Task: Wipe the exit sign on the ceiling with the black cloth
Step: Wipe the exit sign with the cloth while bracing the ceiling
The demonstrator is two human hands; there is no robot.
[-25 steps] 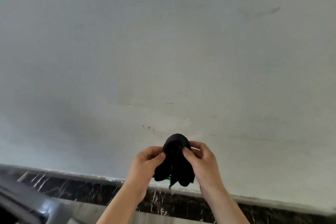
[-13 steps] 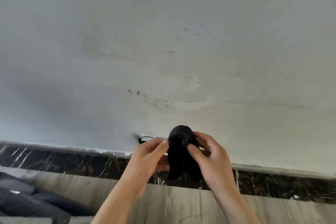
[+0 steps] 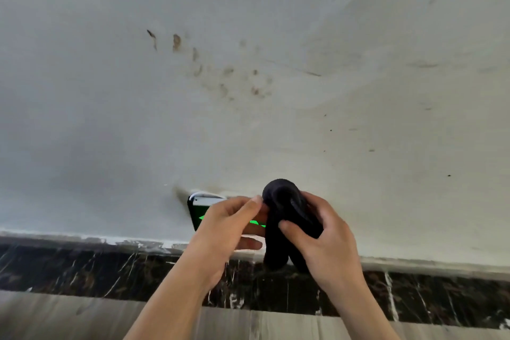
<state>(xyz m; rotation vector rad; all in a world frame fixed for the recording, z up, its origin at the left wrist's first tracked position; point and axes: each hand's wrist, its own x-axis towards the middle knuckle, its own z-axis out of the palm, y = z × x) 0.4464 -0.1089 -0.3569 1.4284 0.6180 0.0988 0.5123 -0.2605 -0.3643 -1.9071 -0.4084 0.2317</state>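
Observation:
The black cloth (image 3: 287, 212) is bunched into a rounded wad with two ends hanging down. My right hand (image 3: 323, 240) grips it from the right. My left hand (image 3: 229, 226) pinches its left side with thumb and forefinger. Behind my left hand, the exit sign (image 3: 198, 211) hangs from the ceiling, black with glowing green marks. Only its left end and a green strip between my hands show; the remainder is hidden by my hands and the cloth.
The pale ceiling (image 3: 248, 91) fills most of the view and carries brown smudges (image 3: 209, 63). A dark marble band (image 3: 82, 268) runs along the wall top below it, with lighter wood-toned panelling (image 3: 69, 317) under that.
The view has tilted down, so the ceiling stains slid upward in frame and the exit sign's left end and green light have come into view. Both hands keep hold of the cloth.

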